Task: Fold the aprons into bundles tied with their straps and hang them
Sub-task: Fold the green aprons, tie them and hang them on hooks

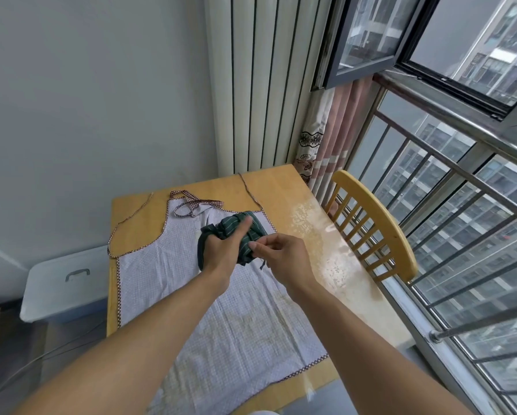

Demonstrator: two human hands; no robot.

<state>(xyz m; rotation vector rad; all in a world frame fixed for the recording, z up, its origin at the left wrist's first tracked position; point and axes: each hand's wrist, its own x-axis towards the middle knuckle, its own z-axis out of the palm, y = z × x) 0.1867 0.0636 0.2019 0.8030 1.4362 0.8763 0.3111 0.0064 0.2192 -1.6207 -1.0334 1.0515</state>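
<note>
Green striped apron bundle (236, 232), gripped in left hand (221, 250), right hand (281, 253) pinching its strap; beneath, flat white checked apron (161, 280) on wooden table (281, 187).

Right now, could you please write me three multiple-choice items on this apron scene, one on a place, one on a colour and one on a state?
1. Where is the green striped bundle?
A. on the chair
B. above the checked apron, in the hands
C. on the floor

2. What colour is the trim of the checked apron?
A. red-brown check
B. plain yellow
C. black

3. How does the checked apron lie?
A. rolled up
B. hung on the railing
C. spread flat on the table

Answers: 1 B, the left hand grips the bundle and the right hand pinches cloth at its side; 2 A, the edging and straps show it; 3 C, it covers the tabletop unfolded.
</note>
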